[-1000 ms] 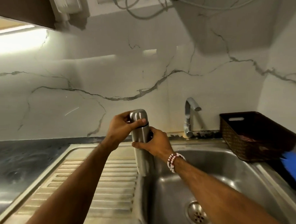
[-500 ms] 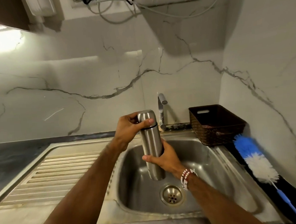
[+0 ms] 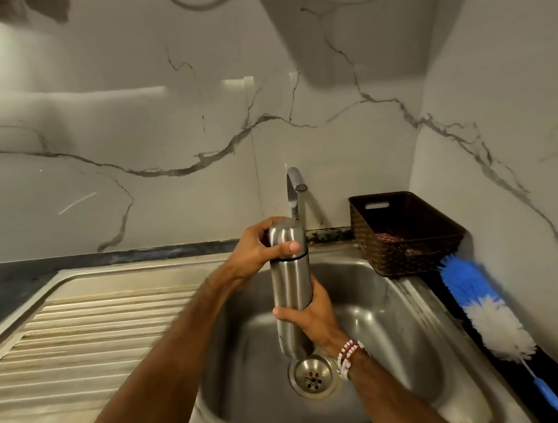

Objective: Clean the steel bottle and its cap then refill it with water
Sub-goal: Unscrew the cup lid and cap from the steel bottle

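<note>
— Looking down over the sink (image 3: 406,318), where is the steel bottle (image 3: 291,294)?
— Upright above the basin, its base just over the drain (image 3: 312,376). The cap (image 3: 287,240) sits on top, a dark seam marking the join.
— And the hands?
— Both closed on it. The left hand (image 3: 257,251) wraps the cap, thumb across the front. The right hand (image 3: 312,319) grips the lower body from behind, a beaded bracelet (image 3: 348,358) on that wrist.
— The tap (image 3: 294,191)?
— Directly behind the bottle, against the marble wall; no water shows.
— Anything else on the tabletop?
— A brown woven basket (image 3: 408,233) right of the sink, and a blue-and-white duster (image 3: 483,307) lying beside it. The ribbed drainboard (image 3: 99,324) lies to the left.
</note>
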